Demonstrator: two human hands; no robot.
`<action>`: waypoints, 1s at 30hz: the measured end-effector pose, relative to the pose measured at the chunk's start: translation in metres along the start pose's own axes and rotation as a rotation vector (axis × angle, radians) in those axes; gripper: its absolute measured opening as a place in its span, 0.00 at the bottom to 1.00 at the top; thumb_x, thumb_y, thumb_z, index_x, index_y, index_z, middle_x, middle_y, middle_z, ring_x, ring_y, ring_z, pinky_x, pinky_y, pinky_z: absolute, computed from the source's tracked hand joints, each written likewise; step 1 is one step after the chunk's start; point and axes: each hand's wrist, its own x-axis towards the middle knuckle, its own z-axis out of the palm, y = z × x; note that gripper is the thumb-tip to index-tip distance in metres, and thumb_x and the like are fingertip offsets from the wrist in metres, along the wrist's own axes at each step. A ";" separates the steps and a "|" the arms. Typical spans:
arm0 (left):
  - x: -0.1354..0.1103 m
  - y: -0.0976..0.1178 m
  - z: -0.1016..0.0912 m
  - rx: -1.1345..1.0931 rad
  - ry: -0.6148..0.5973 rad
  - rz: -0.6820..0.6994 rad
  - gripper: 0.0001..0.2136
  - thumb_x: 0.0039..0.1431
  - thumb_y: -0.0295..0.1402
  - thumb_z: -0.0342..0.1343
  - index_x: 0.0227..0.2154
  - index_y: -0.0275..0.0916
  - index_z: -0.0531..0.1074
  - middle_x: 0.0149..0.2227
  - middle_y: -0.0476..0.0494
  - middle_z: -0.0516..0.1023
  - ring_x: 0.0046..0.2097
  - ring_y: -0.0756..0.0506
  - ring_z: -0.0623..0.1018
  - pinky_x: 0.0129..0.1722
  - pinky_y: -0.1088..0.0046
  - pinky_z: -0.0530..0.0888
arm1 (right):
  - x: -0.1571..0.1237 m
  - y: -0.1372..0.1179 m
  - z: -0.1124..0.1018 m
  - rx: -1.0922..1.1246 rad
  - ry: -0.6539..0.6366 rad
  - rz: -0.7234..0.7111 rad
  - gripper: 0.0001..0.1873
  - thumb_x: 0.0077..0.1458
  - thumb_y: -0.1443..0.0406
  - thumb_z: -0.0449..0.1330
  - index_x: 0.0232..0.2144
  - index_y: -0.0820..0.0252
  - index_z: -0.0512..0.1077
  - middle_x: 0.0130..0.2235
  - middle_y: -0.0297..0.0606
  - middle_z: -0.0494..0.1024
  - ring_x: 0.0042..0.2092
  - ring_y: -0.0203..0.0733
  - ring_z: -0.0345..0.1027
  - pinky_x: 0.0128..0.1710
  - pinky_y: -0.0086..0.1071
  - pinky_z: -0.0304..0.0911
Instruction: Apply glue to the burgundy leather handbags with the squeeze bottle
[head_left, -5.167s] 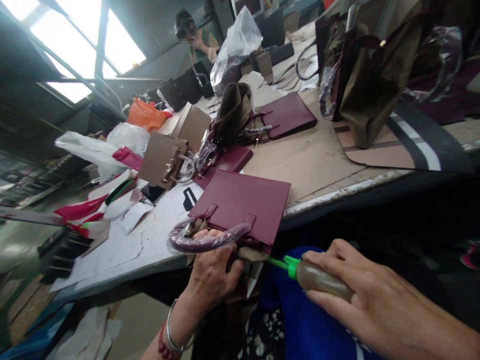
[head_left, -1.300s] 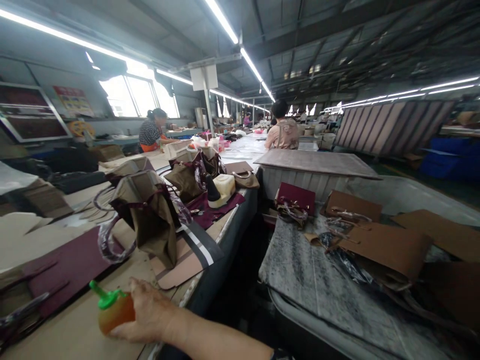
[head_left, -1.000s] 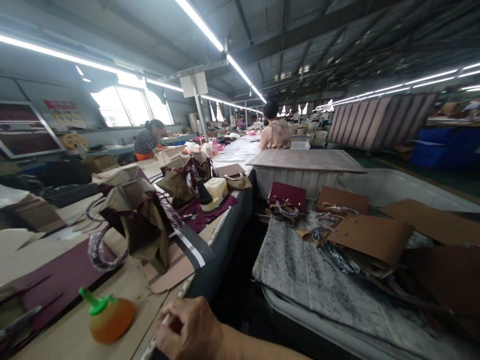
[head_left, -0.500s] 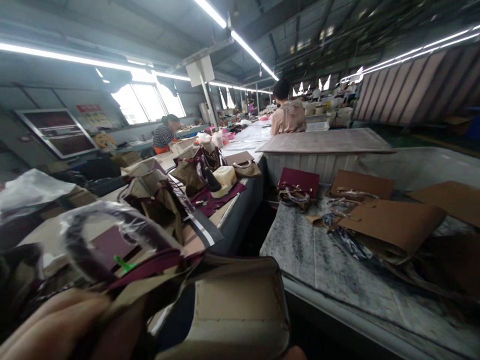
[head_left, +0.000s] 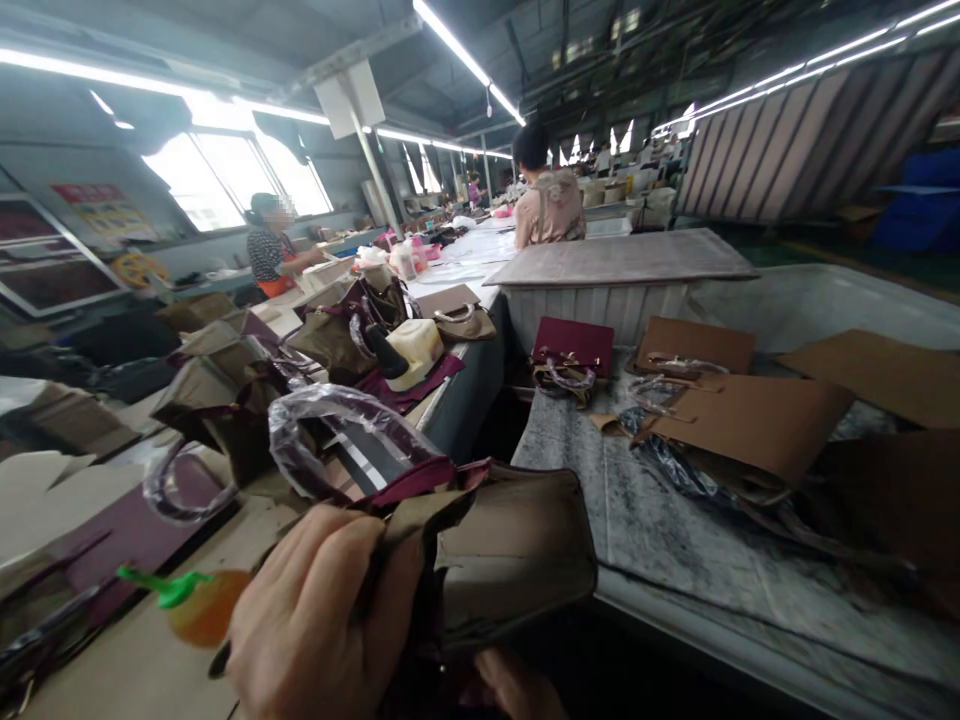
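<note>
From the head camera we look down the long workbench, and our left hand (head_left: 315,610) fills the bottom of the frame at about 7 o'clock, its fingers closed around the edge of an open leather handbag (head_left: 517,565). The bag sits at 6 o'clock, tilted up towards us, with a burgundy edge along its top and a pale tan inner face. Its handle (head_left: 337,435), sleeved in clear plastic, arcs up at 11 o'clock. Only the fingertips of our right hand (head_left: 510,692) show, at the bottom edge beneath the bag; the frame cuts them off, so we cannot tell whether they grip anything.

At 8 o'clock, partly hidden behind our left hand, an amber glue bottle (head_left: 206,605) with a green nozzle lies on the tan workbench (head_left: 127,675). Beyond it stand an olive bag (head_left: 221,435) and a cream block (head_left: 412,350) with a black cone beside it.

At 3 o'clock, tan leather panels (head_left: 750,420) lie on a grey mottled table (head_left: 585,500), with a burgundy bag (head_left: 562,345) further back. A seated worker (head_left: 547,190) is at 12 o'clock, another (head_left: 266,250) at 10 o'clock. The wall poster (head_left: 97,195) beyond is too small to read.
</note>
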 end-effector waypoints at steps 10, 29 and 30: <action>0.005 -0.005 0.053 -0.067 -0.062 0.026 0.05 0.58 0.27 0.53 0.27 0.37 0.64 0.25 0.50 0.67 0.27 0.52 0.68 0.29 0.76 0.65 | 0.017 -0.061 -0.019 0.389 0.054 -0.360 0.36 0.47 0.40 0.54 0.49 0.58 0.68 0.50 0.45 0.70 0.52 0.52 0.64 0.50 0.41 0.60; 0.016 -0.016 0.119 0.046 -0.178 -0.043 0.10 0.62 0.34 0.48 0.24 0.41 0.61 0.23 0.51 0.65 0.25 0.48 0.67 0.26 0.72 0.61 | 0.044 -0.091 -0.055 0.631 0.128 -0.314 0.29 0.45 0.46 0.62 0.41 0.63 0.72 0.45 0.44 0.73 0.53 0.49 0.63 0.55 0.42 0.52; 0.016 -0.018 0.122 0.040 -0.191 -0.064 0.10 0.62 0.35 0.47 0.24 0.41 0.61 0.23 0.51 0.65 0.25 0.48 0.68 0.26 0.73 0.61 | 0.046 -0.090 -0.056 0.645 0.127 -0.317 0.30 0.45 0.46 0.62 0.42 0.64 0.72 0.46 0.45 0.73 0.53 0.49 0.63 0.55 0.41 0.52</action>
